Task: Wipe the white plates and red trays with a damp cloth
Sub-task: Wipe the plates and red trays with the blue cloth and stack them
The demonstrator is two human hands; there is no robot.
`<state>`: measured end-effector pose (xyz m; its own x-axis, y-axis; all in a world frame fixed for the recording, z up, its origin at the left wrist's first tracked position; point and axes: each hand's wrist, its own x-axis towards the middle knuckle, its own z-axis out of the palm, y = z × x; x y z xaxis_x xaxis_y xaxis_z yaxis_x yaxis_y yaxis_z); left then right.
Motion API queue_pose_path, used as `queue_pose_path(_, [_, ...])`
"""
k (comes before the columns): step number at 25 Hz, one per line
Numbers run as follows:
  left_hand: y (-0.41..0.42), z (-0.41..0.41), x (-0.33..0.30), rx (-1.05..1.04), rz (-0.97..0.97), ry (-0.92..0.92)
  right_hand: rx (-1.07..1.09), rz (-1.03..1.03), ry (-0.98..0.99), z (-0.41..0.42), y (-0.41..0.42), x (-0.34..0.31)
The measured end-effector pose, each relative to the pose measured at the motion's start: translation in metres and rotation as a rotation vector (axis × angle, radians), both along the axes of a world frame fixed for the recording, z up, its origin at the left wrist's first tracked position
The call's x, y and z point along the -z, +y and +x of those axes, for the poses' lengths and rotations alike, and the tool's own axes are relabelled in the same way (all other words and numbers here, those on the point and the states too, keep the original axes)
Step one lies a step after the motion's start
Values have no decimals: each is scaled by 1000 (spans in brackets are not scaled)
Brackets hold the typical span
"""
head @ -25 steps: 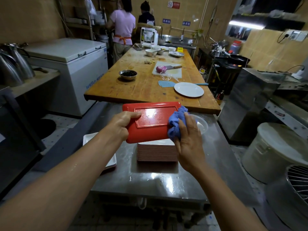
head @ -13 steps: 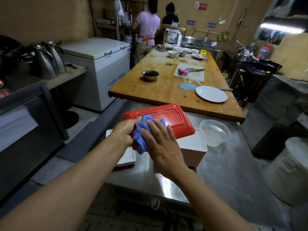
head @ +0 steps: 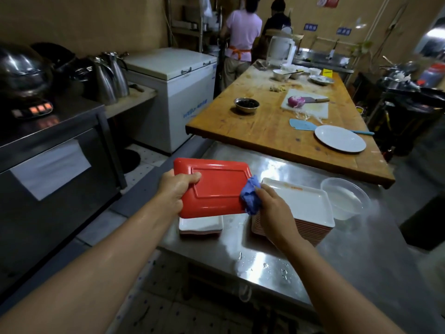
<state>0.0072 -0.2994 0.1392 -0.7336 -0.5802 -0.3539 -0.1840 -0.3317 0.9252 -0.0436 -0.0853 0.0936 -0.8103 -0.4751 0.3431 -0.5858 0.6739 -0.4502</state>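
At the centre of the frame the left hand [head: 177,191] holds the red tray [head: 213,188] by its left edge, underside up, thumb curled over the rim; that grip is firmly closed on it. Half a second ago the blue cloth [head: 250,198] was at the tray's left end beside the thumb; now the right hand [head: 274,208], its grip bunched round the cloth, has swept it to the right edge. A second ago it was at that same edge, so one full back-and-forth pass looks finished, and this face is probably close to done.

By count: one red tray in hand, lifted above the steel counter [head: 265,259]. Two stacks sit below it: a short stack [head: 201,225] at lower centre, partly hidden under the tray, and a tall stack [head: 303,208] to the right, white face up. One clear tub of water [head: 344,196] stands just right of that. One round white plate [head: 339,138] lies on the wooden table [head: 265,131], upper right.
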Motion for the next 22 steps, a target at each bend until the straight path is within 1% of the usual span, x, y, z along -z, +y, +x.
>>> queue_pose_path(1, [-5, 1, 1, 0, -104, 34, 47, -87, -38, -2, -5, -2])
queue_pose_path(2, [-10, 1, 2, 18, -256, 76, 82, -187, -77, -4, -9, -7])
queue_pose_path(4, [-19, 1, 4, 91, -702, 119, 117, -291, -132, -8, -12, -13])
queue_pose_path(6, [-23, 0, 13, 173, -1123, 112, 135, -273, -183, -10, -14, -12])
queue_pose_path(7, [-22, 0, 20, 220, -1272, 111, 138, -256, -214, -10, -17, -9])
queue_pose_path(9, [-18, -1, 36, 366, -1491, 103, 141, -226, -271, -9, -21, -2])
queue_pose_path(12, [-10, -3, 64, 564, -1685, 24, 153, -199, -319, -7, -25, 4])
queue_pose_path(15, [-1, -1, 81, 665, -1735, 34, 173, -184, -329, -8, -27, 10])
queue_pose_path(16, [2, 0, 87, 684, -1763, 61, 177, -180, -328, -8, -27, 11])
queue_pose_path(18, [6, -1, 98, 708, -1796, 50, 185, -178, -324, -9, -26, 15])
queue_pose_path(20, [11, -3, 109, 749, -1791, 6, 194, -181, -325, -9, -25, 19])
queue_pose_path(22, [15, -6, 124, 851, -1775, -175, 207, -186, -338, -7, -23, 24])
